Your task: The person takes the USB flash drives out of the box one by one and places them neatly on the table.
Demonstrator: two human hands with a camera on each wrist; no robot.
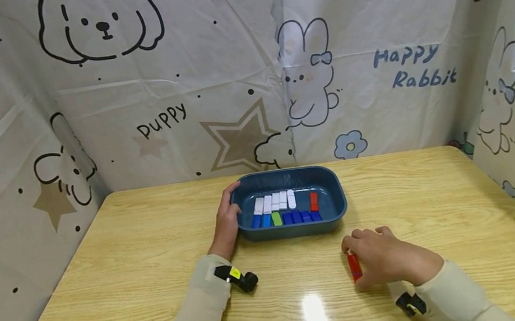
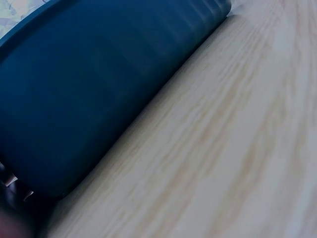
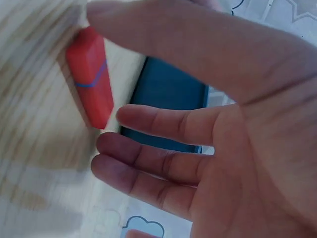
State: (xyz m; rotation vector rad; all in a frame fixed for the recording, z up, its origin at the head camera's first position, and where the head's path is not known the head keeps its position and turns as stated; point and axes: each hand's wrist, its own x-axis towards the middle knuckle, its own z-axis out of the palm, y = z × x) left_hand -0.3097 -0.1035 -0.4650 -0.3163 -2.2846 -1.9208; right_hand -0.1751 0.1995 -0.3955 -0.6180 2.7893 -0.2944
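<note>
A dark blue rectangular plastic bin stands on the table. My left hand holds its left side, the thumb over the rim and a finger stretched to the far left corner. The bin's outer wall fills much of the left wrist view. My right hand is low over the table in front of the bin. A small red oblong block with a thin blue line round it lies between its spread thumb and fingers, the thumb near one end and the index fingertip near the other.
Inside the bin lie several white blocks, several blue ones, a green one and a red one. A wooden table spreads around it. Printed cloth hangs behind and along both sides.
</note>
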